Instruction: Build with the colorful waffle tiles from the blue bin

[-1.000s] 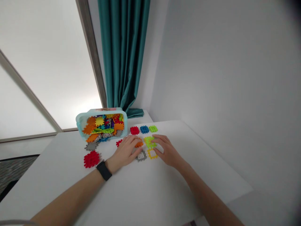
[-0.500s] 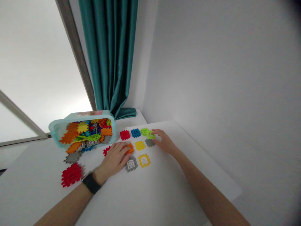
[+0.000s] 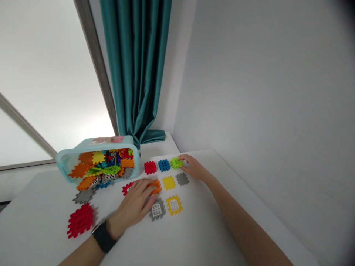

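Note:
My left hand (image 3: 135,203) lies palm down with its fingers stretched out, fingertips on an orange interlocking tile (image 3: 156,187). A red tile (image 3: 127,188) with a white part shows partly behind it. By its thumb lies a grey tile with a white window (image 3: 156,210), beside a yellow tile with a white window (image 3: 174,205). My right hand (image 3: 194,168) has thumb and forefinger around the right side of a lime green tile (image 3: 176,163). Near this hand are a grey tile (image 3: 182,179), a yellow tile (image 3: 169,183), a blue tile (image 3: 164,165) and a red tile (image 3: 150,167).
A light blue tub (image 3: 136,157) lies on its side at the left, with mixed tiles spilling from its mouth. In front of it are a grey tile (image 3: 84,195) and a large red tile (image 3: 81,221). A green curtain (image 3: 135,74) hangs behind the white table (image 3: 177,240).
The green shape at my right fingertips looked longer, spreading over two spots; now it is one compact tile in line with the blue one. My left hand stays over the orange tile.

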`<action>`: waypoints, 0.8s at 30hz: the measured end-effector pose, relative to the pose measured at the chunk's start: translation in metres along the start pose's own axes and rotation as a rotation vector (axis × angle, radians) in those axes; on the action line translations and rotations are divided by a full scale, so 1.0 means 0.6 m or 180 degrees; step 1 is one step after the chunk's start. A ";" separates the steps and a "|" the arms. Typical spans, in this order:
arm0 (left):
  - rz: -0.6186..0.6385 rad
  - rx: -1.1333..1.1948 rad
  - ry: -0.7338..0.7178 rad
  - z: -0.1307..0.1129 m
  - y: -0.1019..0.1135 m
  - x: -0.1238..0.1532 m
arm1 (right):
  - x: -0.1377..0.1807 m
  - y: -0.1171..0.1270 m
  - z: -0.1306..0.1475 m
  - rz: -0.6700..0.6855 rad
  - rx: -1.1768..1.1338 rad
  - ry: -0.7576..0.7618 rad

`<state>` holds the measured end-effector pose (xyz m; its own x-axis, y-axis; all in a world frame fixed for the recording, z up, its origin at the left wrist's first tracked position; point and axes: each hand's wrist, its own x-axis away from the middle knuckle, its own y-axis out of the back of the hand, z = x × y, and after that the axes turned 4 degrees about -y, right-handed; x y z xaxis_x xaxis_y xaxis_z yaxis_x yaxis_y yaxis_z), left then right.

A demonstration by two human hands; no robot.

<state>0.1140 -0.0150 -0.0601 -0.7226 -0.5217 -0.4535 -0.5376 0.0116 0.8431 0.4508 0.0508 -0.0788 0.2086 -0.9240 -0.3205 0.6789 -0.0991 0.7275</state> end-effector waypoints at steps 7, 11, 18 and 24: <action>-0.0091 0.0087 -0.0002 0.004 0.000 0.000 | -0.012 0.007 -0.003 0.0242 -0.0133 -0.0016; -0.0075 0.0097 0.0008 0.009 -0.004 0.003 | -0.011 0.010 -0.004 0.0355 -0.0261 -0.0042; -0.0017 0.0092 0.0086 0.012 -0.007 0.003 | -0.016 0.013 -0.003 0.0446 -0.0247 -0.0064; -0.0025 0.0123 0.0104 0.011 -0.006 0.003 | -0.017 0.015 0.000 0.0476 -0.0218 -0.0056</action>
<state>0.1115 -0.0103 -0.0658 -0.7042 -0.5494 -0.4498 -0.5599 0.0401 0.8276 0.4546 0.0594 -0.0689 0.2989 -0.9330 -0.2006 0.6877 0.0648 0.7231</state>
